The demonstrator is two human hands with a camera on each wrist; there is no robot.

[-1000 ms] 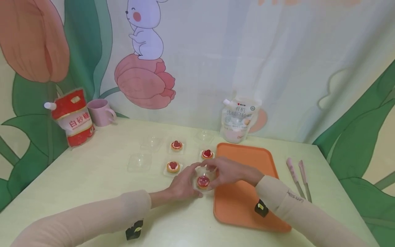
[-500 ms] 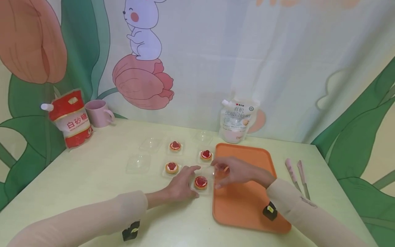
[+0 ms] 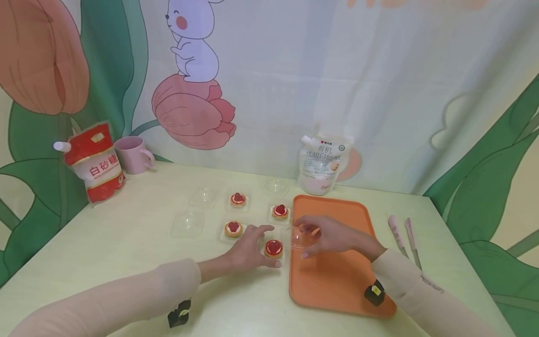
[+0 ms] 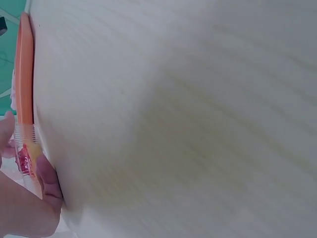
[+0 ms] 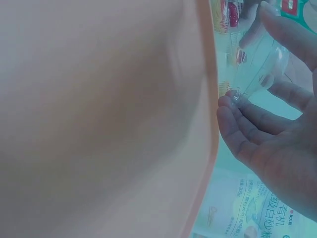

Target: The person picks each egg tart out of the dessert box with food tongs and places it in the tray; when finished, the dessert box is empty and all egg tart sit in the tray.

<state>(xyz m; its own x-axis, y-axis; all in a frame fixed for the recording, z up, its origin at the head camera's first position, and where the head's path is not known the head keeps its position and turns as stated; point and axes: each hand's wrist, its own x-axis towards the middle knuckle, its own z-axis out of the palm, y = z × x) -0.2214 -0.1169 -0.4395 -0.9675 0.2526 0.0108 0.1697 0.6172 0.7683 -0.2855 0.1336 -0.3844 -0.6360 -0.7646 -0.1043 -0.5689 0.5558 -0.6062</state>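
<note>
A raspberry tart (image 3: pixel 273 249) sits on a shallow clear plastic base at the tray's left edge. My left hand (image 3: pixel 248 250) curves round this base, index finger along the far side and thumb at the near side; in the left wrist view the thumb (image 4: pixel 47 178) lies close against it. My right hand (image 3: pixel 330 235) pinches a clear domed lid (image 3: pixel 297 238) over the tray's left edge, apart from the tart. The lid (image 5: pixel 270 64) also shows between the fingers in the right wrist view. More tarts on clear bases stand behind: one (image 3: pixel 233 228), another (image 3: pixel 237 199) and a third (image 3: pixel 280 211).
The orange tray (image 3: pixel 337 290) lies under my right forearm. Domed lids (image 3: pixel 188 222) rest at left and at the back. Two pink-handled knives (image 3: pixel 393 228) lie at right. A white pouch (image 3: pixel 321 166), a red pouch (image 3: pixel 94 164) and a pink mug (image 3: pixel 134 154) stand along the back.
My right hand has lifted the clear lid off the front tart and carried it right, to the tray's edge. My left hand has stayed beside the base, its thumb now reaching slightly further right.
</note>
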